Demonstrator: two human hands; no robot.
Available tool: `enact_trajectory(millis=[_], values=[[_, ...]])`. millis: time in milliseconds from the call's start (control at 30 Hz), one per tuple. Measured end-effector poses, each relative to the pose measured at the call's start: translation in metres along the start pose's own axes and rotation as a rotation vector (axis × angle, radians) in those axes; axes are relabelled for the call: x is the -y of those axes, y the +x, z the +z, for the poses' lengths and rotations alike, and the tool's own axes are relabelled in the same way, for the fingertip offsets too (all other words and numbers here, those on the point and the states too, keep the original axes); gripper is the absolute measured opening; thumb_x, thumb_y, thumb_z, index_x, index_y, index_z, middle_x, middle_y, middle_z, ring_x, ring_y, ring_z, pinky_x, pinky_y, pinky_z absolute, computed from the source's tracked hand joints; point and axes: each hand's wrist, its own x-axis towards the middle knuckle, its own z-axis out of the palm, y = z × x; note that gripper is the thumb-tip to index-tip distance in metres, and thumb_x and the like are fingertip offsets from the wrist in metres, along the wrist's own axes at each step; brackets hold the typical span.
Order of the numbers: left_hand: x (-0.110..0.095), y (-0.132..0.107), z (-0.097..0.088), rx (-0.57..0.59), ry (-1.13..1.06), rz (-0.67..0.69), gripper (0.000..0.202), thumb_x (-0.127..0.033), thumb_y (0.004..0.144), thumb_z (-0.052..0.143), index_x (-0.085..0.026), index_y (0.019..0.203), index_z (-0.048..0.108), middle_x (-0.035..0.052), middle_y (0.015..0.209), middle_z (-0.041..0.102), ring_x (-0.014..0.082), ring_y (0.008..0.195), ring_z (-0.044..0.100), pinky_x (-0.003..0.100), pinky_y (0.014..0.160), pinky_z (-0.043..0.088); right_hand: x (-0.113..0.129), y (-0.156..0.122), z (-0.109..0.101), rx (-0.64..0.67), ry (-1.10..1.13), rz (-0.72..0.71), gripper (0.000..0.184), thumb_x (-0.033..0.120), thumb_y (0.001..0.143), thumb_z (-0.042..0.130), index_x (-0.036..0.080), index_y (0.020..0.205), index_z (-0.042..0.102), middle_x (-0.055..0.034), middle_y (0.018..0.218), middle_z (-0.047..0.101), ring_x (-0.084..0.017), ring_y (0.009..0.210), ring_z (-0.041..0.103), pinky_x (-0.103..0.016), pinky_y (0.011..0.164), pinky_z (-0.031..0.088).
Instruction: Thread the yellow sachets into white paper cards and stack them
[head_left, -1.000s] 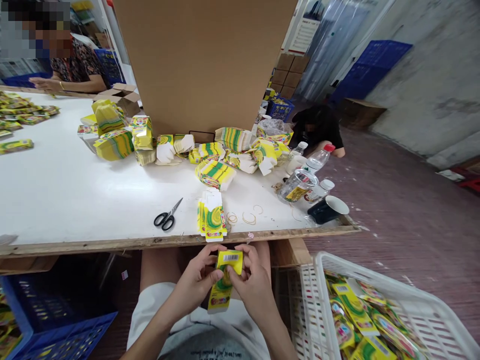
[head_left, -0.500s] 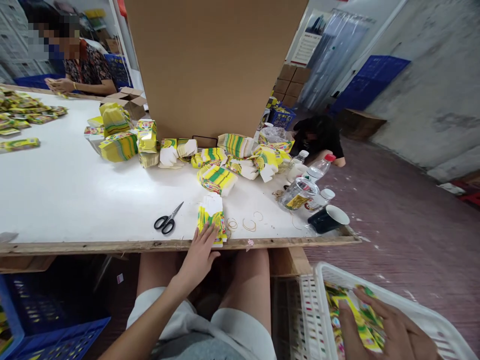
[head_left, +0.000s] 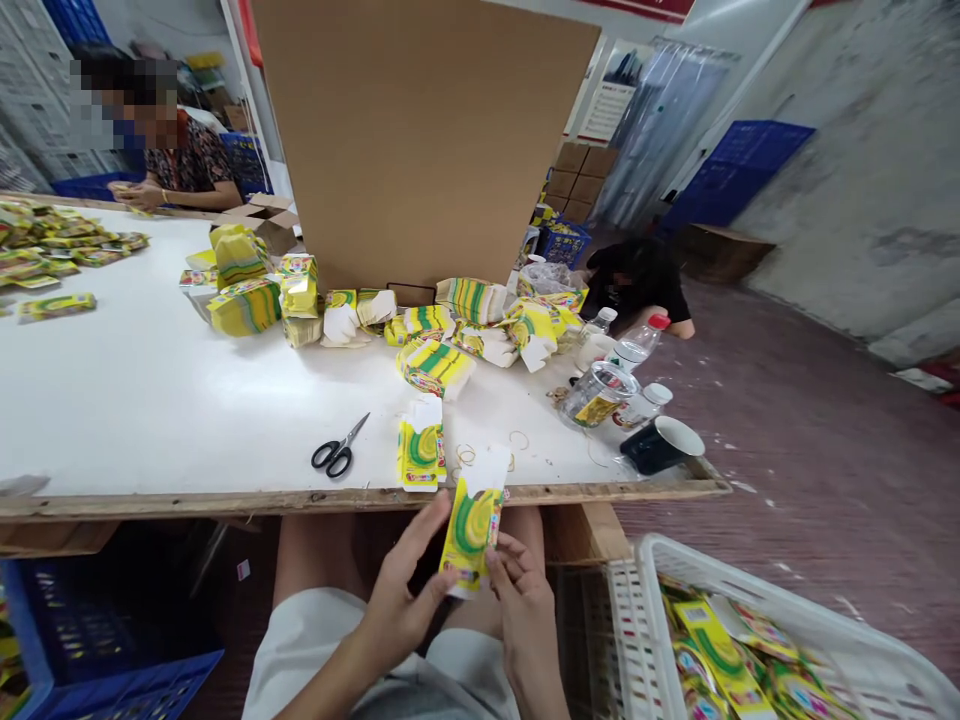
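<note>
A flat yellow-and-green printed carton (head_left: 471,530) with a raised white flap is held tilted over my lap, just off the table edge. My left hand (head_left: 401,595) grips its left side, thumb at the lower corner and fingers along the edge. My right hand (head_left: 523,605) pinches its lower right edge, the other fingers curled. Beyond my left hand, a small stack of matching flat cartons (head_left: 421,450) lies on the table. Black-handled scissors (head_left: 339,450) lie left of the stack, and several rubber bands (head_left: 466,456) lie to its right.
Bundles of cartons (head_left: 436,368) line a tall cardboard sheet (head_left: 420,140). Bottles, a clear jar (head_left: 598,395) and a dark cup (head_left: 661,445) stand near the right corner. A white basket (head_left: 652,620) with filled packs is at lower right, a blue crate (head_left: 127,680) at lower left. Two people work nearby.
My left hand has left the carton stack. My right hand has come from the white basket to my lap, and both hands now hold one carton. The view has shifted slightly.
</note>
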Motion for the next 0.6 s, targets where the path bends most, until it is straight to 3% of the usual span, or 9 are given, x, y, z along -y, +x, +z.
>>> enact_trajectory(millis=[67,133,200,267,367,500,600], values=[[-0.004,0.005,0.004,-0.067,-0.313,-0.190,0.056,-0.039,0.087,0.065,-0.027,0.140,0.051,0.0110,0.150,0.048,0.0315,0.140,0.041,0.046,0.115,0.035,0.000,-0.009,-0.003,0.053,0.024,0.023,0.039,0.042,0.067,0.084,0.020,0.094,0.067,-0.0062,0.083,0.077,-0.024,0.078,0.071,-0.037,0.073,0.055],[-0.009,0.010,0.005,0.038,-0.570,-0.384,0.053,-0.047,0.085,0.065,-0.022,0.132,0.061,0.0149,0.137,0.061,0.0349,0.128,0.055,0.046,0.105,0.045,-0.001,-0.017,-0.002,0.106,0.040,0.050,0.036,0.042,0.068,0.084,0.019,0.092,0.068,-0.0077,0.085,0.077,-0.024,0.078,0.071,-0.036,0.072,0.055],[-0.015,0.013,0.005,0.154,-0.696,-0.487,0.052,-0.048,0.081,0.069,-0.017,0.123,0.068,0.0175,0.125,0.069,0.0355,0.117,0.063,0.044,0.098,0.050,-0.001,-0.020,0.002,0.127,0.055,0.059,0.035,0.042,0.067,0.084,0.020,0.090,0.070,-0.0084,0.090,0.077,-0.024,0.081,0.070,-0.034,0.072,0.055],[-0.020,0.013,0.004,0.180,-0.723,-0.486,0.050,-0.045,0.077,0.075,-0.015,0.118,0.071,0.0170,0.116,0.073,0.0330,0.110,0.066,0.039,0.094,0.051,0.001,-0.021,0.005,0.126,0.049,0.046,0.034,0.043,0.067,0.085,0.020,0.088,0.072,-0.0083,0.094,0.077,-0.023,0.085,0.070,-0.033,0.074,0.054],[-0.022,0.012,0.003,0.117,-0.671,-0.465,0.045,-0.043,0.076,0.077,-0.015,0.112,0.073,0.0142,0.105,0.076,0.0274,0.098,0.070,0.032,0.085,0.052,0.006,-0.019,0.007,0.141,-0.010,0.017,0.035,0.045,0.067,0.084,0.020,0.088,0.073,-0.0078,0.093,0.076,-0.023,0.086,0.068,-0.031,0.076,0.054],[-0.011,0.010,0.007,-0.017,-0.544,-0.443,0.042,-0.046,0.077,0.075,-0.014,0.103,0.074,0.0101,0.090,0.077,0.0213,0.081,0.070,0.027,0.071,0.052,0.006,-0.021,0.008,0.171,-0.124,-0.016,0.033,0.047,0.068,0.082,0.018,0.080,0.070,-0.0045,0.076,0.072,-0.019,0.071,0.064,-0.029,0.066,0.052],[-0.004,0.009,0.010,-0.082,-0.460,-0.415,0.041,-0.048,0.081,0.070,-0.015,0.105,0.069,0.0079,0.086,0.075,0.0203,0.077,0.069,0.027,0.069,0.051,0.001,-0.022,0.008,0.130,-0.210,-0.068,0.031,0.047,0.075,0.076,0.018,0.072,0.065,-0.0017,0.067,0.066,-0.017,0.064,0.059,-0.026,0.059,0.050]])
